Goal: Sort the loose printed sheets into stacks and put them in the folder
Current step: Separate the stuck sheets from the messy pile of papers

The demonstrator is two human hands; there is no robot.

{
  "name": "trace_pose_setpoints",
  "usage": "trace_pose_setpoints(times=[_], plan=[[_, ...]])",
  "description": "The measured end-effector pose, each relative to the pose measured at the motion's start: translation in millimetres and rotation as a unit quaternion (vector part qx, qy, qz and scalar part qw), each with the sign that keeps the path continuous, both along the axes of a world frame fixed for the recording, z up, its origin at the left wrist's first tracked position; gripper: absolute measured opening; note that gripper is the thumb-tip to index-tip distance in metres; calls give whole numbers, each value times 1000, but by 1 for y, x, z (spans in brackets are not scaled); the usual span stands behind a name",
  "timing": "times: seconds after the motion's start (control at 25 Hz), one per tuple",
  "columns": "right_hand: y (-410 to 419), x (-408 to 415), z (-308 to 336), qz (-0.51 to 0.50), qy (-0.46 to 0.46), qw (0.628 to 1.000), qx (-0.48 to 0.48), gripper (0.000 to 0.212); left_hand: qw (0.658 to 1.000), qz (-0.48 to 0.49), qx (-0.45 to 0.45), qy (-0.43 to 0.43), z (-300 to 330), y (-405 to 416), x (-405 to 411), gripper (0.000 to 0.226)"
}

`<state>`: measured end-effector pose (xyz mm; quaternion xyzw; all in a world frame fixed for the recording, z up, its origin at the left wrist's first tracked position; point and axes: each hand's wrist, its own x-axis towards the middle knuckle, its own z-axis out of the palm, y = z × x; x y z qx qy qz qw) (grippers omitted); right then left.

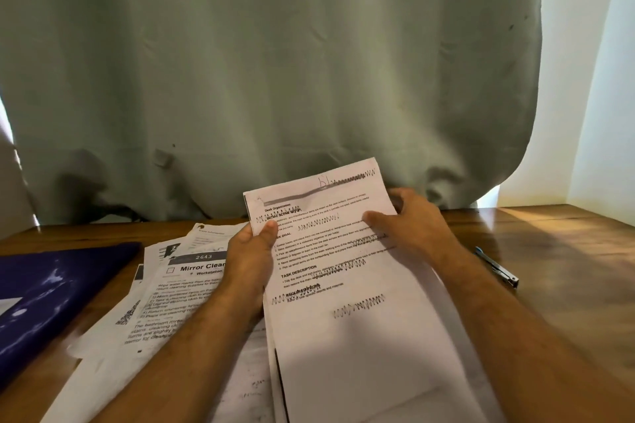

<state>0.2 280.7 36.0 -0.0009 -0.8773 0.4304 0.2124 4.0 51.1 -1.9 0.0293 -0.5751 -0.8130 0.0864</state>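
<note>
Both forearms reach forward; left hand (pixel 252 251) and right hand (pixel 409 220) pinch the raised sheets (pixel 343 285) by opposite edges.

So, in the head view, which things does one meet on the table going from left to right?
Blue folder → loose printed sheets → left hand → held stack of sheets → right hand → stapler.

**Open wood to the right, paper and folder to the left**

Bare wooden table (pixel 567 268) lies right of the held sheets, broken only by a small stapler (pixel 498 268). Loose printed sheets (pixel 171 292) and the blue folder (pixel 51 292) cover the left. A curtain (pixel 275 79) closes the back.
</note>
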Motion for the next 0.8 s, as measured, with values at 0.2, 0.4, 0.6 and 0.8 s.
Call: trace_pose_setpoints(times=[0.2,0.4,0.6,0.8], plan=[[12,5,0,190,-116,955,-196,35,999,26,31,-5,8,-16,-3,11],[4,0,-15,236,-152,930,-237,22,998,3,61,-18,9,-20,-3,11],[6,-5,-15,184,-97,940,-272,23,982,-146,106,-49,7,-22,0,26],[-3,-7,-16,170,-54,935,-305,21,982,-171,29,-72,0,-20,-3,29]])
